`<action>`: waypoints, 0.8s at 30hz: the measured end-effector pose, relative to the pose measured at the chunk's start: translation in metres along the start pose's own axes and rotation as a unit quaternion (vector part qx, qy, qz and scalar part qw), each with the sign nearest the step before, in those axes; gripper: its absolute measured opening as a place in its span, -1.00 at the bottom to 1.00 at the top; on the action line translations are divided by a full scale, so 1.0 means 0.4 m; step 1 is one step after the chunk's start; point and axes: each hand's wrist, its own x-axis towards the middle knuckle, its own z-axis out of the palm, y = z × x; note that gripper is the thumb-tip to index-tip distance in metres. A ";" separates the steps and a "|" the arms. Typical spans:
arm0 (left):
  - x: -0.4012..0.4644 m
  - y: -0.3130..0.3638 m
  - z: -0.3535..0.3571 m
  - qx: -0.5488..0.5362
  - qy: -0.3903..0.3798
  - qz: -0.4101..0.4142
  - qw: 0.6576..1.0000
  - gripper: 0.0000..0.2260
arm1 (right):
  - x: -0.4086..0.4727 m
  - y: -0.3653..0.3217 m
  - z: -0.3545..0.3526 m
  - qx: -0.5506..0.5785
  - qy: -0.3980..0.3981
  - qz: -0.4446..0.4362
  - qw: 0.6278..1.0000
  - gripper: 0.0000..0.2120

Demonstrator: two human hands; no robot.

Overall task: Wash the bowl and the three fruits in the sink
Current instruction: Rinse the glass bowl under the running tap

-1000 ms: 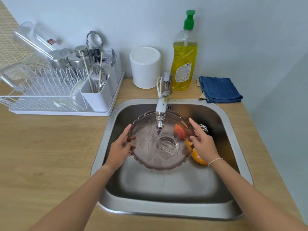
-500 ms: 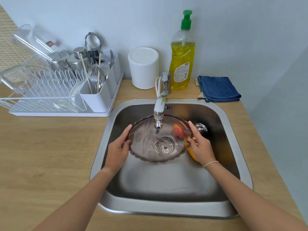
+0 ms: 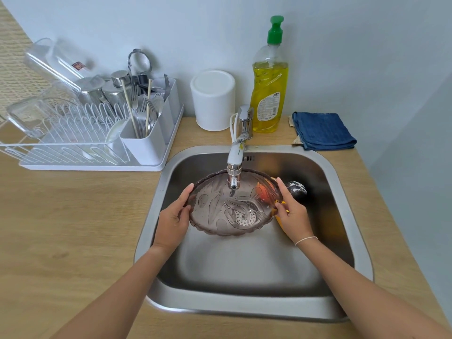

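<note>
Hands on one bowl

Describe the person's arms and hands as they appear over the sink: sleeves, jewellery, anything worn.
Both forearms are bare, with no sleeves in view. The right hand has a thin, pale string-like bracelet around its wrist. The left hand and its wrist carry nothing visible: no watch, rings or gloves on either hand.

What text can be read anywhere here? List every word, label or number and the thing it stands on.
No text can be read for certain.
Dish soap bottle: its label carries a slanted brand word and fine print, too small and blurred to read.
Clear container on the dish rack: a small red sticker, unreadable.
Nothing else shows writing.
</note>
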 end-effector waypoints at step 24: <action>0.008 0.011 -0.022 -0.018 -0.046 -0.062 0.997 -0.31 | -0.006 -0.001 -0.012 0.001 -0.010 0.016 1.000 -0.32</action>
